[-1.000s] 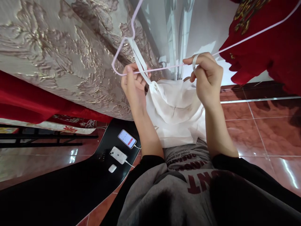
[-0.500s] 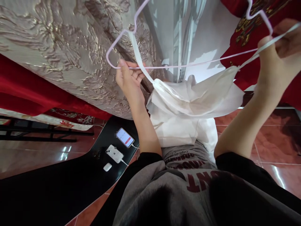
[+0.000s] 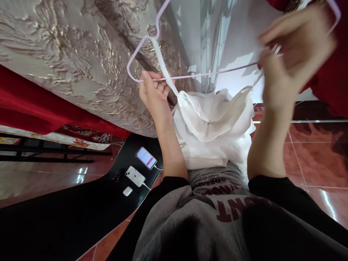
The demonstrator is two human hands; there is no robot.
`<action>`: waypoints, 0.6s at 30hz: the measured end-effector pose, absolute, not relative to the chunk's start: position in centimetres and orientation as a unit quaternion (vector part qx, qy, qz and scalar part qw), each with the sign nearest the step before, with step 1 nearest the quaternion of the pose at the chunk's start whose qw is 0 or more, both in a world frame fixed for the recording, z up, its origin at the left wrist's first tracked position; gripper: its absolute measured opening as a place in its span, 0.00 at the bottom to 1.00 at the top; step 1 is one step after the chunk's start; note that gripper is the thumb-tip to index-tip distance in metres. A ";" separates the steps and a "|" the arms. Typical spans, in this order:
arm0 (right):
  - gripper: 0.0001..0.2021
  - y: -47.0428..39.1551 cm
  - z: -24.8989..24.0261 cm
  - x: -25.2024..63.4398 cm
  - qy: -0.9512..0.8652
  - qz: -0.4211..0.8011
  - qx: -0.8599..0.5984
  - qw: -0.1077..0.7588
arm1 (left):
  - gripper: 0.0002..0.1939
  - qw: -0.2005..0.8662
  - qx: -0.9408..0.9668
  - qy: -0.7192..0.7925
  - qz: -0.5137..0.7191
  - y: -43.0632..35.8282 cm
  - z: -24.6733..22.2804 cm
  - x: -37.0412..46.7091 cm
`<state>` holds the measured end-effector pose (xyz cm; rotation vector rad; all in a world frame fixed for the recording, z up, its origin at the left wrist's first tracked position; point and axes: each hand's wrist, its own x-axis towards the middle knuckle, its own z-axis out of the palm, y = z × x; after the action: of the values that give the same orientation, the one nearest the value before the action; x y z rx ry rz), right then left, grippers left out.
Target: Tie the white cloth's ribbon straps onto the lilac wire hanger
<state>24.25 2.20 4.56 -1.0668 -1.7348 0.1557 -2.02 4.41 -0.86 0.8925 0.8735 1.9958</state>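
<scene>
My left hand is closed around the lower bar of a pale pink clothes hanger, near its left corner. One white strap of a white sleeveless garment loops over the hanger's left shoulder and passes in front of my left fingers. The garment hangs below the bar, its neckline sagging in folds towards my lap. My right hand, smeared by motion, pinches the other strap in front of the bar's right part. Behind that hand, the hanger's right corner shows at the upper right.
A beige textured brocade cloth hangs at the left above red fabric. Two phones on cables, one lit and one white, lie with a small white case on a black bench. Red fabric hangs at the right.
My right hand has moved left and inward with the strap, drawing the garment's right side left. The hanger's right end has swung up and right. My left hand keeps its grip, shifted slightly.
</scene>
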 end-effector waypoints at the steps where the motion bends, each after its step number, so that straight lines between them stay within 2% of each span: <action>1: 0.09 2.1 3.4 23.4 -0.737 0.068 -0.438 0.511 | 0.19 0.379 0.363 0.351 0.776 4.5 -1.2 -2.2; 4: 0.08 2.1 0.6 21.1 -0.759 0.061 -0.458 0.460 | 0.11 0.351 0.387 0.380 0.763 4.5 -2.3 -3.2; 6: 0.11 2.0 -0.3 20.1 -0.739 0.042 -0.475 0.476 | 0.04 0.274 0.362 0.398 0.797 4.4 -2.7 -4.1; 8: 0.13 1.9 -0.7 19.8 -0.728 0.043 -0.466 0.500 | 0.11 0.174 0.347 0.411 0.825 3.9 -2.6 -4.6; 10: 0.14 1.9 -0.6 19.8 -0.728 0.053 -0.457 0.509 | 0.12 0.121 0.369 0.413 0.824 3.1 -1.8 -4.4; 13: 0.16 1.8 -0.5 20.0 -0.724 0.058 -0.462 0.509 | 0.08 0.161 0.446 0.383 0.793 1.7 0.1 -2.7; 16: 0.16 1.8 -0.5 20.1 -0.721 0.062 -0.463 0.512 | 0.13 0.260 0.516 0.354 0.736 0.2 1.7 -0.8; 18: 0.17 1.7 -0.5 20.2 -0.715 0.059 -0.465 0.518 | 0.12 0.323 0.512 0.361 0.709 -0.6 2.6 -0.2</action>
<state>20.24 1.73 -0.54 -1.1162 -1.7155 0.1423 -0.23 -0.60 2.65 1.3442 0.9478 1.8616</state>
